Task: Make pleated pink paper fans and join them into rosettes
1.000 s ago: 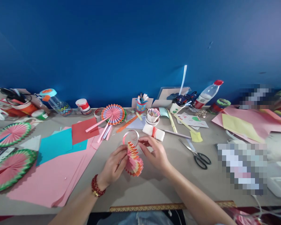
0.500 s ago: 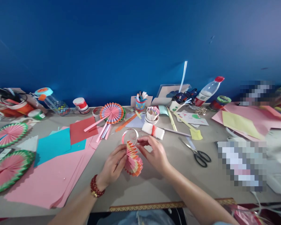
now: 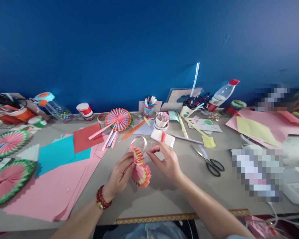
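My left hand (image 3: 122,169), with a beaded bracelet on the wrist, pinches a pleated paper fan (image 3: 141,172) at its gathered middle. The fan is pink with orange and yellow zigzag edges and spreads out to the right of the fingers. Just right of it, my right hand (image 3: 165,161) is closed in a pinch, thumb against fingertips, apart from the fan. Whatever lies between those fingertips is too small to make out. A roll of tape (image 3: 146,145) stands on edge just behind the fan. Black-handled scissors (image 3: 211,164) lie to the right of my right hand.
Pink sheets (image 3: 47,196), a blue sheet (image 3: 56,154) and a red sheet (image 3: 88,137) lie on the left. Finished round fans (image 3: 119,119) rest at the back and far left. A wrapped white bundle (image 3: 155,135), cups and a tilted bottle (image 3: 220,98) stand behind.
My right hand has moved slightly right, away from the fan's edge, and its fingers have drawn closer together. My left hand still holds the fan, almost unmoved.
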`<action>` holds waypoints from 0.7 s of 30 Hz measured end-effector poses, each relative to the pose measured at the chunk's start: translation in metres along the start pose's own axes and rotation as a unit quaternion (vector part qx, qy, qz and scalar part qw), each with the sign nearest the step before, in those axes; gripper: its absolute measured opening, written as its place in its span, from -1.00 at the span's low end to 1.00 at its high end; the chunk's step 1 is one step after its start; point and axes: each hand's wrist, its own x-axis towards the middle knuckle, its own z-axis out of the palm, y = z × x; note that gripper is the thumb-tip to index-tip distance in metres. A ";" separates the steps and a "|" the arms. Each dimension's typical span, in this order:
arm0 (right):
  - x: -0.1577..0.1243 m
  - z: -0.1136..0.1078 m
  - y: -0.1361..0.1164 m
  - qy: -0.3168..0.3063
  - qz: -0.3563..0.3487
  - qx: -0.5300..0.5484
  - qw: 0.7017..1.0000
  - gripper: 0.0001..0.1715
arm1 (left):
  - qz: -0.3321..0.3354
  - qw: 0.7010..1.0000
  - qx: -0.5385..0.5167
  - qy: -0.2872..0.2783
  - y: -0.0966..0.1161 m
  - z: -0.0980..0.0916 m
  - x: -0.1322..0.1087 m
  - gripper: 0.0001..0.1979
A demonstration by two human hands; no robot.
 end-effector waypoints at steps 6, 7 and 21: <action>0.004 -0.001 -0.002 -0.039 -0.019 0.012 0.999 -0.92 | 0.009 1.000 -0.008 -0.008 -0.001 0.000 0.000 -0.68; 0.005 -0.001 -0.002 -0.042 -0.022 0.013 0.999 -0.97 | 0.010 1.000 -0.012 -0.012 0.000 0.000 0.000 -0.68; 0.002 -0.002 0.002 -0.009 0.040 0.121 0.992 -0.91 | -0.039 0.995 -0.051 0.074 -0.006 -0.005 0.002 -0.71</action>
